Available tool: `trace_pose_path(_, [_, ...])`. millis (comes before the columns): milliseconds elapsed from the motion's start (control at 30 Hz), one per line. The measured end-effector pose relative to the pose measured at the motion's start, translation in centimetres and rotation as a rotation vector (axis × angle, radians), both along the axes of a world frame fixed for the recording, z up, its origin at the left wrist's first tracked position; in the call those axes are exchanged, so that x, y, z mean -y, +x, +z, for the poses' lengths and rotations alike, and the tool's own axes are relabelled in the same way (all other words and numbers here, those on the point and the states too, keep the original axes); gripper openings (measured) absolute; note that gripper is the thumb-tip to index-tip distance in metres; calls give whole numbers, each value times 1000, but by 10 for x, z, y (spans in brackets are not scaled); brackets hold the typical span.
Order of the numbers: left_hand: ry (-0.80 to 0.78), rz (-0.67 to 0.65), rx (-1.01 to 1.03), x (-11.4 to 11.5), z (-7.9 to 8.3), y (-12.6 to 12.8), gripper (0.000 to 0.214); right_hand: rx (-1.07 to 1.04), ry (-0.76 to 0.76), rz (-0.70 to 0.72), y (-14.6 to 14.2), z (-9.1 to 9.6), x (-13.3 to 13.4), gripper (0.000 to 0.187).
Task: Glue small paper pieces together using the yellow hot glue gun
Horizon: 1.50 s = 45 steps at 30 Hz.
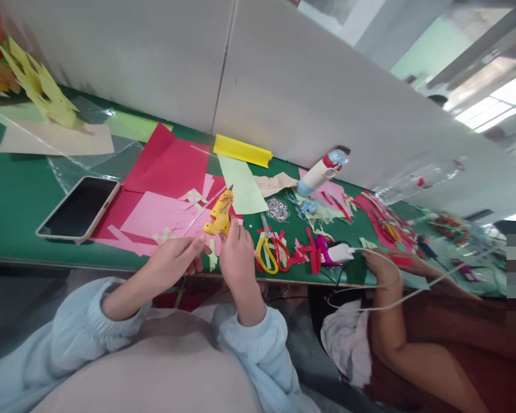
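Observation:
My right hand (237, 248) is closed around a small yellow glue gun (220, 213), held over the front of the table with its dark tip pointing up and away. Beside the glue gun's rear end, my left hand (183, 256) has its fingers curled together; anything between them is hidden. Pink paper (150, 215) lies under and left of the glue gun, with pale green checkered scraps on it. Scissors (267, 253) with yellow and red handles rest just right of my right hand.
A phone (79, 207) lies at the left, and a yellow folded strip (243, 151) sits by the partition. Farther right are a tilted-looking flask (322, 171), a plastic bottle (421, 180), a white plug (340, 253) with cable, and a co-worker's hand (382, 267).

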State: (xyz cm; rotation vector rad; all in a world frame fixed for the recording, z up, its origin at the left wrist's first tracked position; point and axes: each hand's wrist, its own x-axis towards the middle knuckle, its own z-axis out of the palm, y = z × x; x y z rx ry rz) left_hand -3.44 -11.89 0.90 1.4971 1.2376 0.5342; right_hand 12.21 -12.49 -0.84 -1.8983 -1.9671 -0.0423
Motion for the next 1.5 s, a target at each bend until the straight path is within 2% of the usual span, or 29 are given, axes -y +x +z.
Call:
trace_pose_path(100, [-20,44,16,-2,-3,0,58,6,-3,-9,0,-1,0,43])
trace_pose_path(233, [-46,90,155,-4,-1,1,51,14,4,-3,1,-1,0,43])
trace_pose_path(433, [-58,38,213,-5,5,5,41,35,1,-15,-1,-1,-1,43])
trace_pose_path(767, [93,1,-4,-2,9,9,42,-14,-33,-37,-2,-7,-4,44])
trace_pose_path(967, [83,-8,-33,-3,11,4,40,-48,-53,-23,-6,-1,-1,45])
trace_pose_path(1233, [193,67,-162,5,7,10,42,-69,-62,-64,-10,-4,-3,42])
trace_pose_path(1500, [198,-1,-177,1,6,0,42,-44,-60,-33,-8,-2,0,45])
